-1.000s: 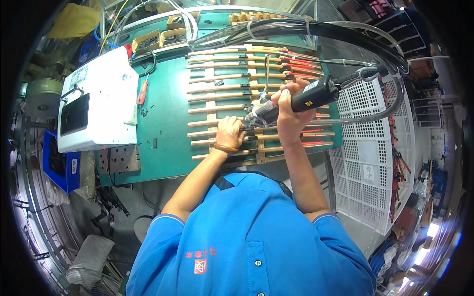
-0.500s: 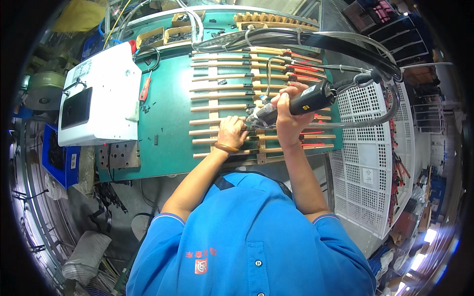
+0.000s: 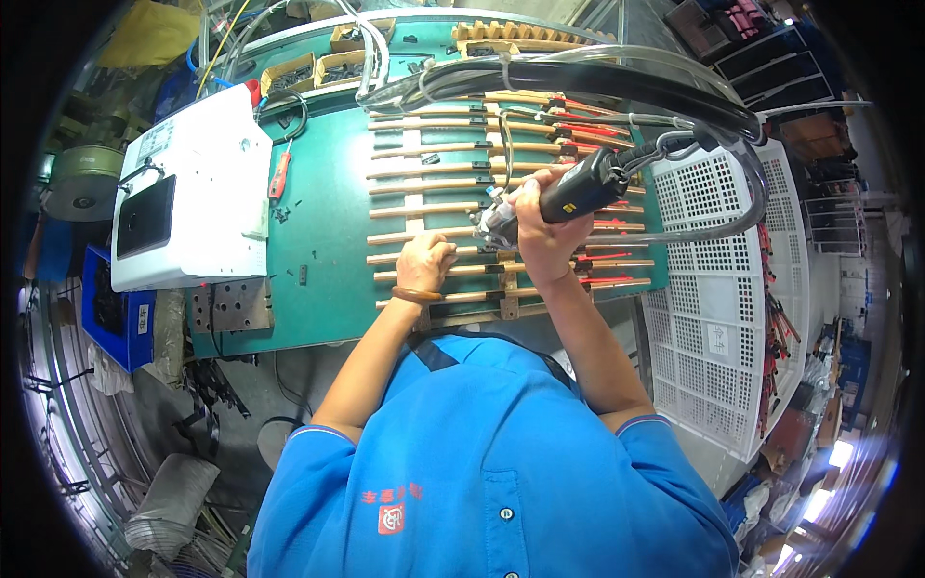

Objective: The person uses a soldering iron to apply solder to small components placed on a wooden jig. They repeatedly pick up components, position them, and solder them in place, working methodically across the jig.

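My right hand [image 3: 551,226] is wrapped round a black electric screwdriver [image 3: 578,185], its clear-covered tip pointing down and left at the rods. That tip hangs close over a black fitting near the middle of a wooden rod [image 3: 390,257]. My left hand [image 3: 425,262], fingers curled, grips that rod to the left of the tip; its fingertips are partly hidden. Several more wooden rods [image 3: 405,210] lie side by side across slotted wooden supports [image 3: 415,144]. Each visible rod carries dark fittings, and red pieces [image 3: 597,258] show towards the right ends.
A white machine [image 3: 198,193] stands at the left of the green table [image 3: 323,193], beside a red-handled screwdriver [image 3: 280,176] and loose screws. Thick cables and hoses [image 3: 617,79] arch over the rods. White perforated crates [image 3: 708,318] stand right; a blue bin [image 3: 135,328] is left.
My left hand has slid left along the rods, away from the screwdriver tip. My right hand and the electric screwdriver have shifted a little left, and the hoses have moved with them.
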Demonstrator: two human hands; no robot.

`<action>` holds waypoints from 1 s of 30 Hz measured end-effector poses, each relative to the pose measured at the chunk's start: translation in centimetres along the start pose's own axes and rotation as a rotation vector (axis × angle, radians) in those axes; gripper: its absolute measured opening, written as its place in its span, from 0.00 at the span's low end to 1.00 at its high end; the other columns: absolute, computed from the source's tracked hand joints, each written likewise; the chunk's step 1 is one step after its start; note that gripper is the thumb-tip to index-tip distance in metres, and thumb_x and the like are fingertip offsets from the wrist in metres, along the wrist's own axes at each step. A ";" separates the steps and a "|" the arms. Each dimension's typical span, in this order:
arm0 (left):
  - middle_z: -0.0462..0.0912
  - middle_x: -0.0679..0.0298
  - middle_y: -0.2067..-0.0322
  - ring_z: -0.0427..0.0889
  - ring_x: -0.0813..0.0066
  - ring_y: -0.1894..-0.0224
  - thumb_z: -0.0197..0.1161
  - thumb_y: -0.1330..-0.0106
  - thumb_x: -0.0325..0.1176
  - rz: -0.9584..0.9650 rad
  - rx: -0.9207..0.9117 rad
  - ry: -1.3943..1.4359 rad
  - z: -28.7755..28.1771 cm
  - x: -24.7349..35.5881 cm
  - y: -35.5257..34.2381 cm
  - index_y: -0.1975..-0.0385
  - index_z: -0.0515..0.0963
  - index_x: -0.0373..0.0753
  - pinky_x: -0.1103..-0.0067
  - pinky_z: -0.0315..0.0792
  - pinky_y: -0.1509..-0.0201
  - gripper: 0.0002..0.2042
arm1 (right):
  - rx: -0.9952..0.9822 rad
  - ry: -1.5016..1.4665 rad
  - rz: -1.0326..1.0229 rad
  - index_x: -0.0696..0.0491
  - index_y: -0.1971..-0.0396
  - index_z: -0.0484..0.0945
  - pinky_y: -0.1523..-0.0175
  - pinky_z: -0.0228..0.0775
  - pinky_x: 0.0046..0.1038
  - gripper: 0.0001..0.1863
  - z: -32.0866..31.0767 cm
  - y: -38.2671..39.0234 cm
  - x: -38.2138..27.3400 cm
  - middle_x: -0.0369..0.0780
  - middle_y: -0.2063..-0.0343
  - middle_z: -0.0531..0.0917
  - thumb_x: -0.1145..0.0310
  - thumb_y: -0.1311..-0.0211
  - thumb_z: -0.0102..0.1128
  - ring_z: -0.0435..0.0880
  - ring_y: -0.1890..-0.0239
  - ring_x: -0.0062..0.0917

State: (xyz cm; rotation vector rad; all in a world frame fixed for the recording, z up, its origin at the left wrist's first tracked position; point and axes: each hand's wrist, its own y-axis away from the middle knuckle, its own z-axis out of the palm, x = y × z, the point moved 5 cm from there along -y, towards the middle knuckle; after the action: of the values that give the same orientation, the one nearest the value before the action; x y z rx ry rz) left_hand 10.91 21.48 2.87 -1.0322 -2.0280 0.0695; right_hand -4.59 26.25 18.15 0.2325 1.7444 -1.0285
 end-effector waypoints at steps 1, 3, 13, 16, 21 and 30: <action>0.79 0.64 0.72 0.78 0.61 0.65 0.68 0.54 0.29 0.001 0.009 0.022 0.0 -0.1 0.1 0.74 0.80 0.41 0.69 0.72 0.61 0.07 | 0.001 -0.033 0.031 0.57 0.58 0.65 0.68 0.74 0.20 0.16 0.3 0.1 0.0 0.37 0.71 0.76 0.87 0.45 0.52 0.79 0.74 0.18; 0.78 0.64 0.73 0.78 0.61 0.65 0.68 0.52 0.29 0.006 0.029 0.064 0.2 -0.5 0.0 0.76 0.79 0.41 0.68 0.72 0.62 0.05 | 0.006 -0.099 0.091 0.58 0.58 0.65 0.68 0.74 0.20 0.16 1.1 0.4 -0.5 0.37 0.71 0.76 0.87 0.45 0.53 0.78 0.75 0.18; 0.79 0.62 0.68 0.78 0.60 0.65 0.67 0.50 0.28 0.013 0.016 0.108 -0.2 -0.8 -0.3 0.71 0.79 0.40 0.70 0.73 0.61 0.07 | 0.024 -0.295 0.187 0.57 0.60 0.67 0.67 0.74 0.22 0.12 0.2 -1.7 -1.4 0.37 0.73 0.77 0.85 0.43 0.51 0.79 0.74 0.19; 0.80 0.63 0.66 0.79 0.61 0.63 0.67 0.50 0.28 0.059 0.048 0.059 -1.4 0.2 -2.3 0.67 0.79 0.41 0.71 0.74 0.61 0.10 | 0.090 -0.278 0.145 0.58 0.61 0.69 0.67 0.73 0.23 0.10 -1.3 -4.7 -3.9 0.38 0.76 0.78 0.83 0.42 0.51 0.79 0.76 0.20; 0.78 0.64 0.65 0.78 0.62 0.59 0.67 0.51 0.30 0.075 -0.175 0.001 2.3 -0.1 -4.4 0.67 0.80 0.44 0.69 0.74 0.57 0.11 | 0.065 -0.193 0.069 0.61 0.59 0.67 0.64 0.73 0.23 0.12 -1.8 -6.7 -5.4 0.39 0.76 0.79 0.84 0.44 0.50 0.78 0.77 0.20; 0.78 0.60 0.67 0.80 0.60 0.63 0.68 0.50 0.28 -0.087 -0.245 0.154 4.9 -1.4 -4.7 0.67 0.78 0.40 0.71 0.74 0.60 0.10 | 0.152 -0.302 0.113 0.61 0.59 0.65 0.65 0.75 0.24 0.13 -0.6 -5.3 -4.4 0.38 0.76 0.77 0.85 0.45 0.48 0.78 0.76 0.20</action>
State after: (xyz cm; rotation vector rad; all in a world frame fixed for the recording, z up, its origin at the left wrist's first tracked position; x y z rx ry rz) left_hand 4.88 18.87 0.57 -1.0620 -1.9696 -0.3023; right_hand -6.23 24.77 24.69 0.2544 1.3691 -1.0558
